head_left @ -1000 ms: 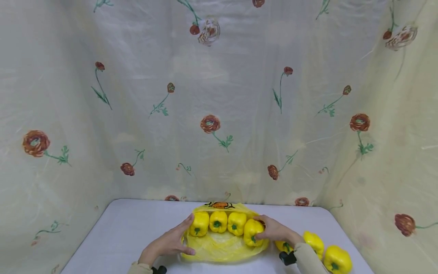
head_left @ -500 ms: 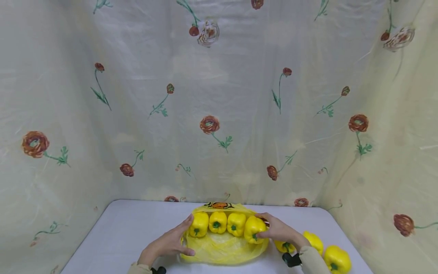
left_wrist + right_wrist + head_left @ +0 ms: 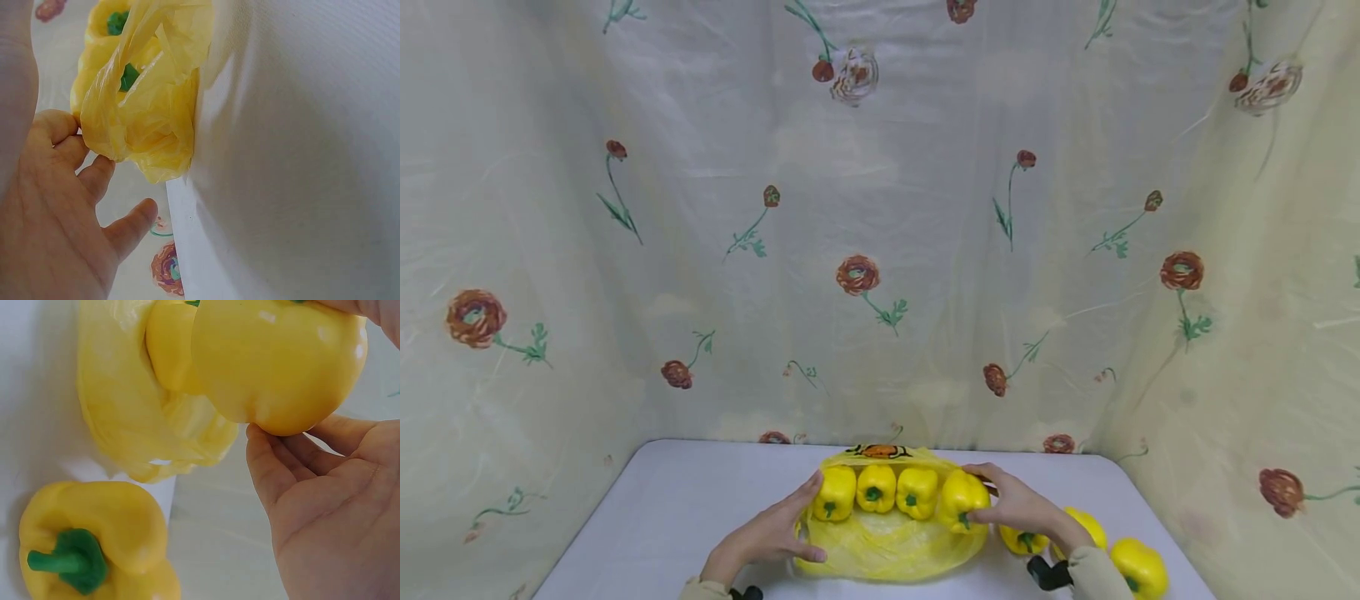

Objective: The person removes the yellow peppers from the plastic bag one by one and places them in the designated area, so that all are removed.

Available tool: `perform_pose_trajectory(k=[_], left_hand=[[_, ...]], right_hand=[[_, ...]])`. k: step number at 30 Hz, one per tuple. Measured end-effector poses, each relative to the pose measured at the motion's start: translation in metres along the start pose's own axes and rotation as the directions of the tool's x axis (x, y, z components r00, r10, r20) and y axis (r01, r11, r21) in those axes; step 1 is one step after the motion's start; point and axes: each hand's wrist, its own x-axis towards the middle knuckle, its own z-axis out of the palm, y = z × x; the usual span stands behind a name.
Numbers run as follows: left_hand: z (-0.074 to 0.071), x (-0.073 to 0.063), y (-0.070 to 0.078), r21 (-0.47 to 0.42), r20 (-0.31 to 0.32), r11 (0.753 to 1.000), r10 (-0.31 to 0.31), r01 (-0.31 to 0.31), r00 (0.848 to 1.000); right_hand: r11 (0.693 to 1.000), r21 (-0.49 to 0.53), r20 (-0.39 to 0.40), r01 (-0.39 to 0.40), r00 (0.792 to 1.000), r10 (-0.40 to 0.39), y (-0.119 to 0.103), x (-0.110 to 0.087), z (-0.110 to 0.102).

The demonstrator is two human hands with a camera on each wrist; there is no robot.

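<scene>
A yellow plastic bag (image 3: 891,557) lies on the table with its mouth toward me. Three yellow bell peppers with green stems sit in a row in the mouth: a left pepper (image 3: 835,493), a middle pepper (image 3: 876,488) and a right pepper (image 3: 917,493). My right hand (image 3: 1018,502) grips another yellow bell pepper (image 3: 275,362) between thumb and fingers at the bag's right side. My left hand (image 3: 771,533) is at the bag's left side, its fingers spread and fingertips touching the plastic edge in the left wrist view.
On the right of the white table (image 3: 700,483), more yellow bell peppers lie near my right forearm: one pepper (image 3: 1022,540) beside the bag, one partly hidden pepper (image 3: 1086,527), and a pepper (image 3: 1138,568) near the table's right edge. A flowered curtain (image 3: 925,208) surrounds the table.
My right hand has shifted slightly right and up with its bell pepper, moving away from the three in the row. The left hand stays at the bag's edge.
</scene>
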Motion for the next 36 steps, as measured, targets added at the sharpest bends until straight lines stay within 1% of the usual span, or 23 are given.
perform_pose_trajectory(k=[10, 14, 18, 25, 28, 32, 36], left_hand=[[0.001, 0.000, 0.000, 0.001, -0.003, 1.000, 0.009, -0.009, 1.000], [0.001, 0.000, 0.000, 0.005, -0.006, 1.000, 0.004, -0.004, 1.000], [0.001, 0.000, 0.001, -0.001, -0.007, 1.000, -0.004, 0.004, 1.000], [0.002, 0.000, 0.001, -0.009, -0.008, 1.000, -0.007, 0.007, 1.000], [0.002, 0.000, 0.001, -0.008, -0.007, 1.000, -0.004, 0.003, 1.000], [0.001, 0.000, 0.001, -0.010, -0.006, 1.000, 0.003, -0.003, 1.000], [0.001, 0.000, 0.001, -0.009, -0.005, 1.000, 0.008, -0.008, 1.000]], right_hand=[[0.999, 0.012, -0.022, 0.035, 0.999, -0.034, -0.003, -0.019, -0.011], [0.999, 0.033, -0.026, 0.027, 0.999, -0.026, -0.002, -0.027, -0.013], [0.999, 0.031, -0.038, 0.027, 0.999, -0.026, 0.001, -0.034, -0.014], [0.996, 0.046, -0.044, 0.070, 0.997, -0.068, 0.005, -0.048, -0.013], [0.997, 0.062, -0.044, 0.051, 0.998, -0.048, 0.005, -0.052, -0.011], [0.998, 0.050, -0.033, 0.028, 0.999, -0.026, 0.008, -0.056, -0.008], [0.999, -0.010, -0.020, 0.037, 0.999, -0.037, 0.010, -0.059, -0.005]])
